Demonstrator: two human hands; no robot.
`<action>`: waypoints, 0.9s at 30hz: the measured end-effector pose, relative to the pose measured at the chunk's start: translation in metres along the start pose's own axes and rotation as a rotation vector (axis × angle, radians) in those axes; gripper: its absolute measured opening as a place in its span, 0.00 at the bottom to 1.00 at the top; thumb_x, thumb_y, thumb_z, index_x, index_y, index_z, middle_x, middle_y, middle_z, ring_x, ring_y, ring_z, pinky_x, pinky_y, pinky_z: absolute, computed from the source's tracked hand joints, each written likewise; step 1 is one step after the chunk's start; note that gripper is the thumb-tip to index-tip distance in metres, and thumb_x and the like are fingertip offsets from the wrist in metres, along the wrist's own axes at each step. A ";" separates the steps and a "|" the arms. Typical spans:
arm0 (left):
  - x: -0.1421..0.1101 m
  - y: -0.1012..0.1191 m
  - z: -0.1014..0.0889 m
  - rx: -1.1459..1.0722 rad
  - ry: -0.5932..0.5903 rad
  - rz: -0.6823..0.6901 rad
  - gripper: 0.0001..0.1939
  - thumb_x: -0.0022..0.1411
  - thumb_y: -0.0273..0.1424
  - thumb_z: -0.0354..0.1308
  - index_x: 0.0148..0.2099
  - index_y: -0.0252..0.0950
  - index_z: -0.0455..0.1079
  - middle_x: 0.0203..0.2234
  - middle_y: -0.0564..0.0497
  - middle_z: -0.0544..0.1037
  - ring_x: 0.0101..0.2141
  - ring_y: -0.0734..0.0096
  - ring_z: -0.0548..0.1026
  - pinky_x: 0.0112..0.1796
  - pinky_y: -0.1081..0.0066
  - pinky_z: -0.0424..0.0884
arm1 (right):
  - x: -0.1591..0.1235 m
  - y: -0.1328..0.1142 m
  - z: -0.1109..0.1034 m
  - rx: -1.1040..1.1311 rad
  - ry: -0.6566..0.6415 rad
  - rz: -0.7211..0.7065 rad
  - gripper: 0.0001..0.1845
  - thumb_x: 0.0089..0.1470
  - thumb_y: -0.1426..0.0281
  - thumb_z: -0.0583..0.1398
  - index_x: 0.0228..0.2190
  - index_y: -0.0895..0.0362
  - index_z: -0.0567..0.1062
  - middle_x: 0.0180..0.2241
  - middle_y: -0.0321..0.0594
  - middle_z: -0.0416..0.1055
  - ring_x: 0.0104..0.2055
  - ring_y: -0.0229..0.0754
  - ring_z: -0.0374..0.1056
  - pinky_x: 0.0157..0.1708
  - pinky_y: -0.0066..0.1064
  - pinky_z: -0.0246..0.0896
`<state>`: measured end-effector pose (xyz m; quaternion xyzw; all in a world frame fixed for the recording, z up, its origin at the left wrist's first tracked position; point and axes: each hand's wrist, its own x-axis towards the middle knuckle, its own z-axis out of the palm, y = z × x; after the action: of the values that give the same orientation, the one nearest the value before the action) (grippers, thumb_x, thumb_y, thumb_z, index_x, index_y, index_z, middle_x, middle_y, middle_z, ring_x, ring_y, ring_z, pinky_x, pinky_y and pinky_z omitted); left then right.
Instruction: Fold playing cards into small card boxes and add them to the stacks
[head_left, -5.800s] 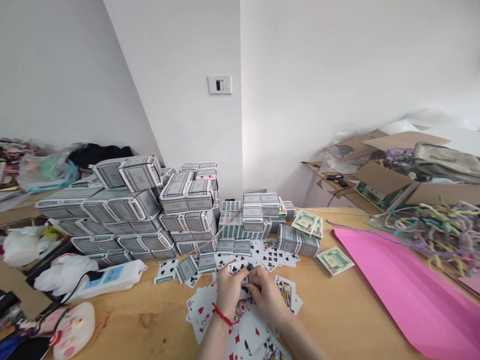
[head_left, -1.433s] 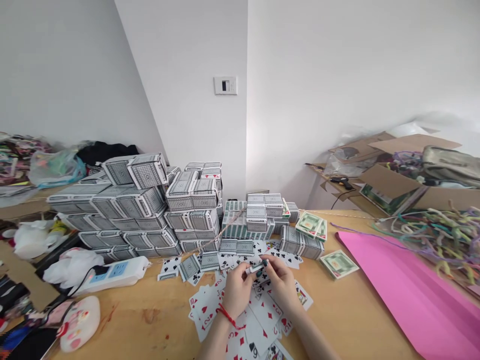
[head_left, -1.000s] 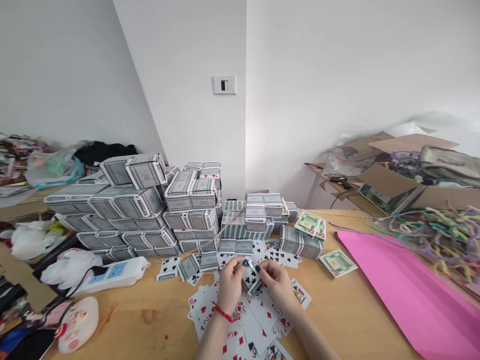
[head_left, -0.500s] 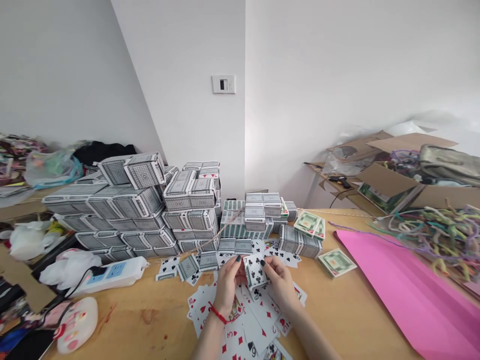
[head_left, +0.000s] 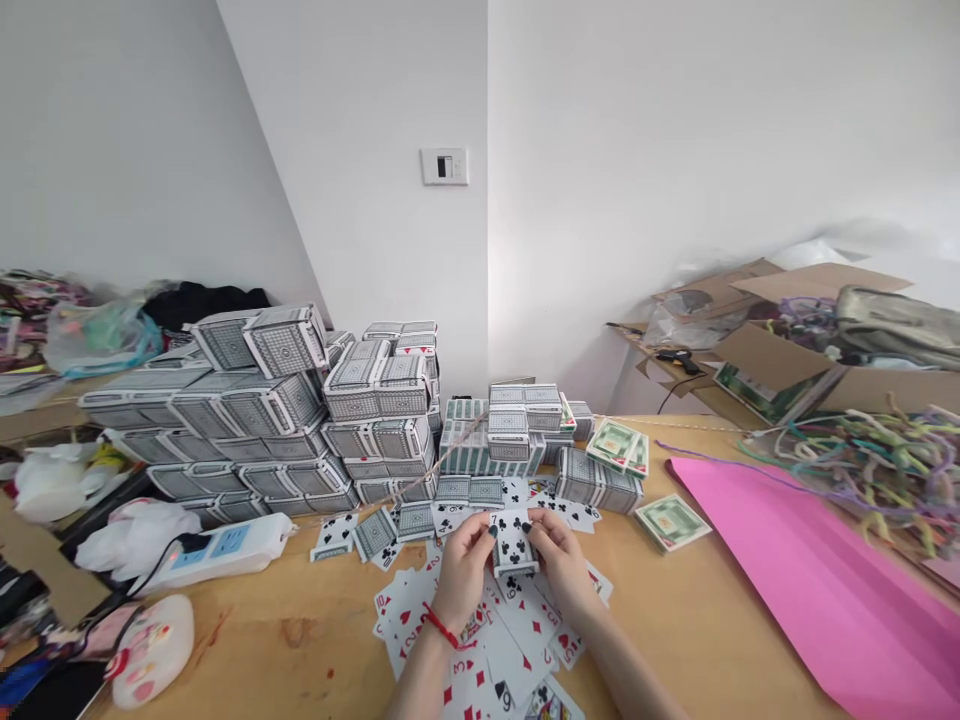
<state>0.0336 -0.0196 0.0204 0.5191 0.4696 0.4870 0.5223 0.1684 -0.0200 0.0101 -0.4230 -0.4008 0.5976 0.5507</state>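
Observation:
Both my hands hold one playing card (head_left: 512, 541), a clubs card, face up above the table. My left hand (head_left: 462, 577), with a red string at the wrist, pinches the card's left edge. My right hand (head_left: 559, 568) pinches its right edge. Under my hands a heap of loose face-up cards (head_left: 501, 640) lies on the wooden table (head_left: 300, 640). Behind them stands a big pile of boxes made of folded cards (head_left: 285, 420), with patterned backs outward.
A pink paper sheet (head_left: 810, 590) lies at right, with coloured pipe cleaners (head_left: 870, 465) and cardboard boxes (head_left: 772, 365) beyond. A white power strip (head_left: 217, 550), white plastic bags (head_left: 131, 535) and a pink-and-white object (head_left: 154, 650) lie at left. Green card packs (head_left: 671, 520) sit behind my hands.
The card was held low and edge-on between my fingers; it has been lifted and turned, and now faces up, held by both hands.

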 end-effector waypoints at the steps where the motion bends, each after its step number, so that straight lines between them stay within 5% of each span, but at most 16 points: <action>1: 0.000 0.001 0.000 -0.005 0.001 -0.001 0.12 0.54 0.33 0.51 0.39 0.36 0.71 0.24 0.53 0.71 0.27 0.71 0.65 0.30 0.74 0.62 | 0.000 0.001 0.000 -0.001 -0.003 0.004 0.08 0.45 0.63 0.58 0.27 0.55 0.68 0.20 0.31 0.62 0.22 0.37 0.57 0.23 0.26 0.52; 8: -0.001 0.004 -0.001 0.008 0.056 -0.041 0.14 0.51 0.33 0.52 0.38 0.35 0.72 0.23 0.53 0.71 0.24 0.71 0.64 0.27 0.74 0.60 | -0.002 0.003 0.001 0.009 -0.023 0.039 0.08 0.46 0.64 0.57 0.25 0.54 0.64 0.17 0.27 0.53 0.17 0.32 0.47 0.17 0.23 0.43; 22: -0.002 -0.001 -0.001 0.132 0.114 0.102 0.08 0.52 0.29 0.47 0.26 0.37 0.65 0.17 0.56 0.62 0.20 0.74 0.60 0.24 0.75 0.57 | -0.004 0.002 0.006 0.051 0.001 0.093 0.03 0.42 0.68 0.56 0.24 0.53 0.66 0.15 0.28 0.51 0.16 0.34 0.47 0.17 0.25 0.45; 27: -0.004 0.001 -0.001 0.118 0.094 0.134 0.08 0.54 0.29 0.45 0.27 0.37 0.64 0.20 0.55 0.65 0.23 0.72 0.63 0.26 0.74 0.58 | -0.005 0.001 0.007 0.184 -0.081 0.167 0.10 0.47 0.62 0.52 0.28 0.55 0.67 0.18 0.33 0.58 0.20 0.37 0.55 0.20 0.26 0.51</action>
<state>0.0326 -0.0238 0.0209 0.5559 0.4857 0.5162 0.4342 0.1616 -0.0255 0.0119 -0.3780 -0.3295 0.6922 0.5190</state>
